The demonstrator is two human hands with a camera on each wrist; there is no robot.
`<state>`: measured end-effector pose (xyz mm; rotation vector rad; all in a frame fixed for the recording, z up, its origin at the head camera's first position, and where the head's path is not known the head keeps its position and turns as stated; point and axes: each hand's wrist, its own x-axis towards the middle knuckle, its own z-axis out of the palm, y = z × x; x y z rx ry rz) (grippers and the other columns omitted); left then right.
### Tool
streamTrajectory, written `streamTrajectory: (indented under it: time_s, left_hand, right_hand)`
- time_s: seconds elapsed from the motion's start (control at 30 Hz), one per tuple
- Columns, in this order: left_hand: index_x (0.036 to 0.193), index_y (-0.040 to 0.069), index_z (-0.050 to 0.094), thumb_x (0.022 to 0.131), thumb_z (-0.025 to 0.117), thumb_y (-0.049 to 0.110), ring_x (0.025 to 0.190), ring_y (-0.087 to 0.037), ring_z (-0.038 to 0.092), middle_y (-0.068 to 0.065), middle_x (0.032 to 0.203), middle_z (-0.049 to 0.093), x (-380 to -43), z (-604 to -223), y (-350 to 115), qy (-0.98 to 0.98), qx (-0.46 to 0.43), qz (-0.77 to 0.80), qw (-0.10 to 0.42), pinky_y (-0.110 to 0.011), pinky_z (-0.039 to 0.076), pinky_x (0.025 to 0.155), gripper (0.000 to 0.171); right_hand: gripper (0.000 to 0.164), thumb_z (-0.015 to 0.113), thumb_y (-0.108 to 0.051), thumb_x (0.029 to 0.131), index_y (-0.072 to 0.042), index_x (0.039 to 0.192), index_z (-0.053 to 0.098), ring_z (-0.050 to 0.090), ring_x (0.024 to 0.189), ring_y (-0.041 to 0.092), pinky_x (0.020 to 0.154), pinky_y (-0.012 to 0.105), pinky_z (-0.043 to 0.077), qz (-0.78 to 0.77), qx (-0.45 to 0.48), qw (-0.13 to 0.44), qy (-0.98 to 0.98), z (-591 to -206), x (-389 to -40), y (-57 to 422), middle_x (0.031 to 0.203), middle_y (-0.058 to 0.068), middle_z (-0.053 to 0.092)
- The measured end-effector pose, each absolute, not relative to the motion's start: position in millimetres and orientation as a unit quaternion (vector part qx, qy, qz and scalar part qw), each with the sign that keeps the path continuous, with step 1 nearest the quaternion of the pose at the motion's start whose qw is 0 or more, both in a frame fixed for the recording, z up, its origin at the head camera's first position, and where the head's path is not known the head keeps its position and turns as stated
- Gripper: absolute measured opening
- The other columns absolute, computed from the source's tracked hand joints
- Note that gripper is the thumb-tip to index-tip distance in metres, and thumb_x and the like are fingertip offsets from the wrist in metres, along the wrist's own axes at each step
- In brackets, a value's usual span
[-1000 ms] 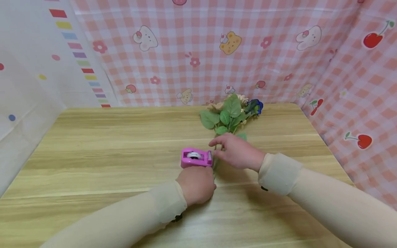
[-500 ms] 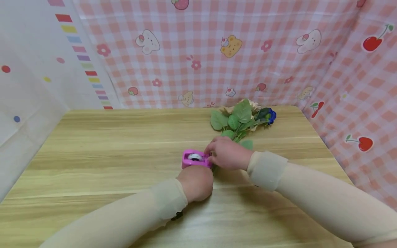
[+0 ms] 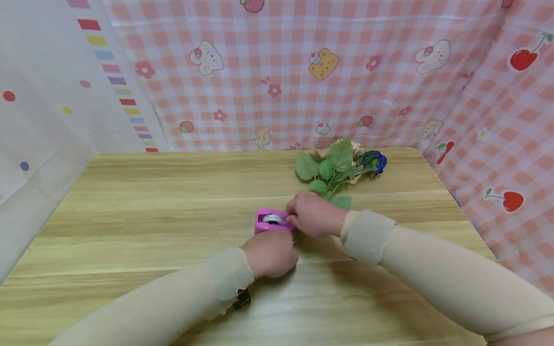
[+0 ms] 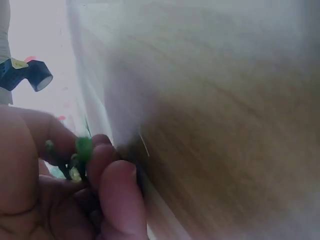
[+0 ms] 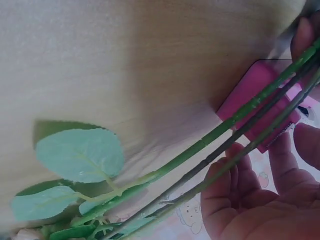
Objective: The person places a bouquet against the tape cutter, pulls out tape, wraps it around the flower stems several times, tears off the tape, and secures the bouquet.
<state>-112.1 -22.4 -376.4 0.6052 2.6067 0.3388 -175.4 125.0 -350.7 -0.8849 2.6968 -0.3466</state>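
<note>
A bunch of artificial flowers, with green leaves (image 3: 340, 154) and a blue rose (image 3: 380, 162), lies slanting over the table. My left hand (image 3: 269, 253) grips the lower stems, whose cut green ends (image 4: 84, 148) poke out between its fingers in the left wrist view. Just beyond that hand sits a pink tape dispenser (image 3: 261, 228) with a white roll (image 3: 271, 218) in it. At its cutter end, the thumb and forefinger of my right hand (image 3: 317, 214) pinch at the tape. In the right wrist view the stems (image 5: 205, 142) cross in front of the dispenser.
The wooden table (image 3: 164, 206) reaches back to a pink checked cloth (image 3: 242, 72) with cartoon prints. Cloth also hangs at the left and right sides. A dark wrist device (image 3: 242, 299) shows under the left cuff.
My right hand has moved left from beside the dispenser to its cutter end, its fingers closing in. The flower heads sit farther right in the view, and the left hand has stayed nearly in place.
</note>
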Motion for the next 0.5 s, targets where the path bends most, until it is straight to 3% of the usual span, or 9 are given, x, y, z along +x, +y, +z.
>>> streamTrajectory:
  time_s: [0.2, 0.5]
  left_hand:
    - [0.076, 0.011, 0.062, 0.104, 0.057, 0.025, 0.071, -0.014, 0.059, -0.001, 0.076, 0.062, -112.6, -377.7, -22.2, 0.939, 0.227, 0.139, 0.217, -0.034, 0.058, 0.077, 0.032]
    - [0.082, 0.008, 0.059, 0.104, 0.054, 0.013, 0.067, -0.012, 0.055, 0.000, 0.074, 0.056, -109.5, -377.3, -21.7, 0.934, 0.277, 0.116, 0.194, -0.028, 0.055, 0.070, 0.023]
  right_hand:
    - [0.017, 0.067, -0.025, 0.103, -0.019, 0.093, 0.079, 0.064, 0.089, 0.017, 0.094, 0.044, 0.053, -0.110, -0.291, 0.133, 0.941, -351.0, -175.1, 122.9, 0.086, -0.005, 0.074]
    - [0.018, 0.066, -0.028, 0.103, -0.021, 0.090, 0.076, 0.059, 0.088, 0.018, 0.091, 0.046, 0.048, -0.087, -0.264, 0.150, 0.949, -348.7, -175.0, 117.3, 0.084, -0.004, 0.069]
